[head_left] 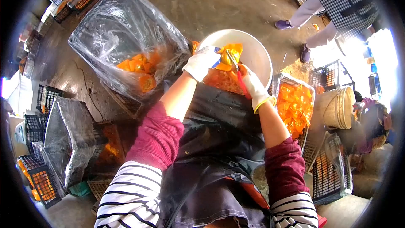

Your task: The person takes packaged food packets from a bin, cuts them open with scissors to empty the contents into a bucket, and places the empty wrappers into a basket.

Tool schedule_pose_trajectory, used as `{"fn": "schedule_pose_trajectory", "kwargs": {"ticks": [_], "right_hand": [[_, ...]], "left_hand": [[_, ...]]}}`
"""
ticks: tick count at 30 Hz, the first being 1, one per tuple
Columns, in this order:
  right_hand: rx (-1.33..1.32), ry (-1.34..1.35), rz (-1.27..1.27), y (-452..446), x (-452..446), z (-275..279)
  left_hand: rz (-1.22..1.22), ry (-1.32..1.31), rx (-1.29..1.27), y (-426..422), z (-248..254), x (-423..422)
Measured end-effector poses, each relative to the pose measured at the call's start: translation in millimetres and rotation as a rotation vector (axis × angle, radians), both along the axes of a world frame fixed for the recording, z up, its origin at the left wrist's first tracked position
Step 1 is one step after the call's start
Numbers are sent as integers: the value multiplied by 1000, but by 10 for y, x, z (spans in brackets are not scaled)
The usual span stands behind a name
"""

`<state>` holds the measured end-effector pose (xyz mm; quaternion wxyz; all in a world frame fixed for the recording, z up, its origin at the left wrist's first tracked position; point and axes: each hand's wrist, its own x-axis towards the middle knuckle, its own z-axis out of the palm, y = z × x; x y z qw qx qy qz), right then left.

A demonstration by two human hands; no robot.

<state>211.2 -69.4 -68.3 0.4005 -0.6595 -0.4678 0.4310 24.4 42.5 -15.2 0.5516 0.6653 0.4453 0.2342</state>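
Note:
My left hand (203,64), in a white glove, is closed on a shiny orange-yellow piece (234,52) held over a white bucket (261,57). Something small and blue shows at its fingertips. My right hand (254,85), also gloved, grips a red-handled tool (243,82) whose narrow metal blade lies against the piece. Whether it is a knife or scissors I cannot tell. More orange pieces (223,81) lie inside the bucket, which stands just beyond the black apron (215,114) on my lap.
On the left stands a container lined with clear plastic (122,21), orange pieces inside. To the right is a crate of orange pieces (294,105), with a cream bucket (339,107) beyond it. One person (344,4) stands at upper right; another (373,122) is at far right.

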Motion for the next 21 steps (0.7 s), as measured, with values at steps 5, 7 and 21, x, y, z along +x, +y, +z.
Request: {"fn": "schedule_pose_trajectory", "kwargs": {"ticks": [5, 7, 21], "right_hand": [[-89, -382, 94, -124, -96, 428], [-28, -442, 104, -118, -135, 474], [-162, 275, -19, -109, -142, 704]], "left_hand": [[20, -164, 73, -17, -12, -96], [65, 21, 89, 72, -70, -47], [106, -785, -674, 124, -68, 199]]}}
